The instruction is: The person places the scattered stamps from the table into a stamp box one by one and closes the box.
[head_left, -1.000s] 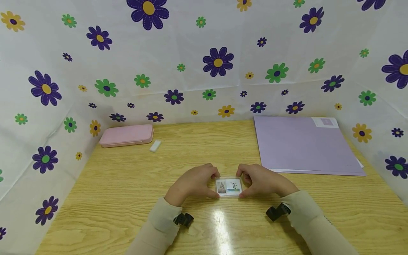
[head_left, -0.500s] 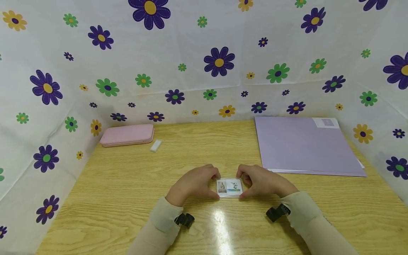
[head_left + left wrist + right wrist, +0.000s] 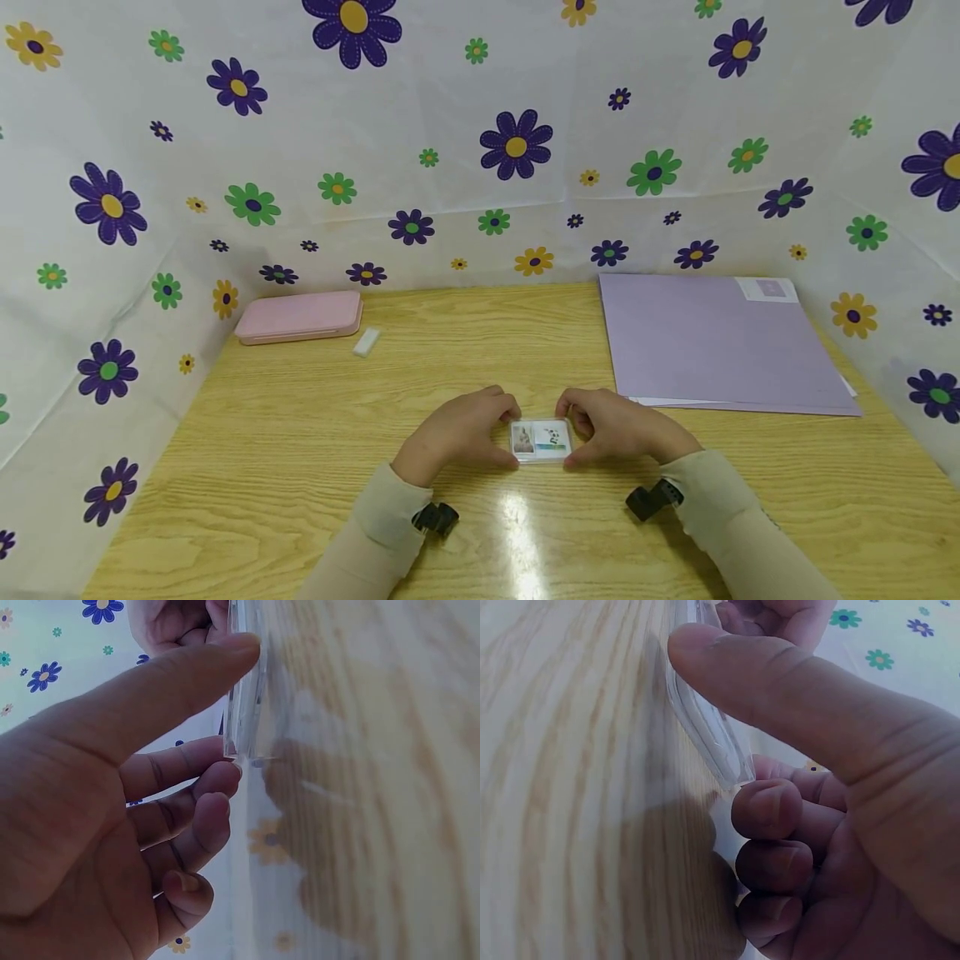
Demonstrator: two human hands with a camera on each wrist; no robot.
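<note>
A small clear plastic case point(image 3: 541, 442) with two stamp-like pictures inside, one a grey figure and one a panda, is held low over the wooden table in the head view. My left hand point(image 3: 461, 428) pinches its left end between thumb and index finger. At the opposite end my right hand point(image 3: 621, 425) pinches it the same way. The left wrist view shows the case point(image 3: 246, 712) nearly edge-on, the thumb point(image 3: 187, 679) along its near edge and the other fingers bent. Three bent fingertips sit just below the case's corner point(image 3: 731, 761) in the right wrist view.
A pink pencil case point(image 3: 300, 317) lies at the back left, with a white eraser-like block point(image 3: 367, 342) beside it. Large lilac folders point(image 3: 720, 342) with white paper under them lie at the back right. Flower-printed cloth point(image 3: 420, 100) surrounds the wooden table point(image 3: 292, 400).
</note>
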